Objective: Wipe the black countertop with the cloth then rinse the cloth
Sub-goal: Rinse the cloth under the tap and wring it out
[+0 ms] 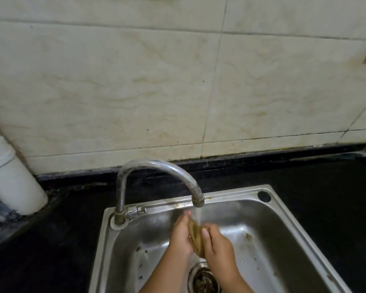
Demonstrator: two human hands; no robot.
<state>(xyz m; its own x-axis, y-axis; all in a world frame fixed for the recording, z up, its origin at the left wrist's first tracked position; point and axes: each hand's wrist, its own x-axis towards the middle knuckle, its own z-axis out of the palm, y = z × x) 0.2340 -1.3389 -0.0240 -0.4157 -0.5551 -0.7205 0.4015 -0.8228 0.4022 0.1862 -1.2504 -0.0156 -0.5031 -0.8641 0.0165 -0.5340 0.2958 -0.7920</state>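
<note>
A bunched brown cloth [195, 237] is pressed between both my hands over the steel sink [268, 233]. My left hand [181, 235] grips its left side and my right hand [217, 244] grips its right side. Water runs from the curved metal faucet [159, 168] onto the top of the cloth. The black countertop [325, 197] surrounds the sink on the left, right and back.
The sink drain strainer [203, 280] lies below my hands, and brown specks dot the basin. A white pipe [13, 182] stands at the left on the counter. A beige tiled wall [178, 81] rises behind the counter.
</note>
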